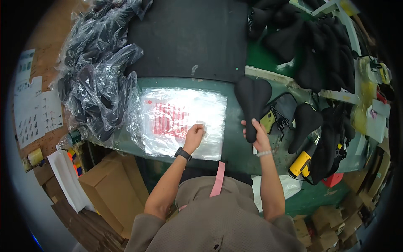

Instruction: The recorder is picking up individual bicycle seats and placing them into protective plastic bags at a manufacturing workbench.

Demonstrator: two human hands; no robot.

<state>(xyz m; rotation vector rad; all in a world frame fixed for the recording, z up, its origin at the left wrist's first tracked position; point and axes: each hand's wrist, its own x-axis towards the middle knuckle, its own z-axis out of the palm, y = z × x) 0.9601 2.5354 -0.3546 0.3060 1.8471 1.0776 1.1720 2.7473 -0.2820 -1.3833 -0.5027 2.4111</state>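
Note:
A stack of clear plastic bags (214, 105) with red print lies flat on the green table in front of me. My left hand (195, 136) rests over the stack, its fingers pinched on the plastic bag film, which puckers beside them. My right hand (261, 136) grips a black bicycle saddle (253, 94) by its narrow nose, thumb on top. The saddle's wide end points away from me, just right of the bags. Close to that hand lie a black-and-olive saddle (268, 119) and another black saddle (305, 122).
Plastic-wrapped saddles (100, 75) are heaped on the left. A black mat (189, 38) covers the table's far part. More bare saddles (323, 54) pile up at the far right. A yellow hand tool (300, 164) lies near the right edge; a cardboard box (109, 189) stands below left.

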